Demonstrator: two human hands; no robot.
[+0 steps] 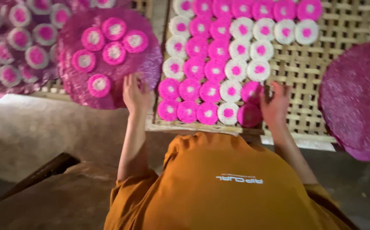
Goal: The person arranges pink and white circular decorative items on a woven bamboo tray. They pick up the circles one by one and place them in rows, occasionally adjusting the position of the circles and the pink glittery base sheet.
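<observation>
Two hands: both yours, seen from the head camera.
Left hand (pixel 134 94): fingers spread flat on the near edge of the big pink woven disc (pixel 108 55) at left, gripping nothing.
Right hand (pixel 275 104): open, fingers curled, touching a small pink round (pixel 249 115) at the near right of the rows.
Rounds: pink and white, laid in rows on the bamboo lattice tray (pixel 304 68).
Far right: another large pink disc (pixel 357 100).
</observation>
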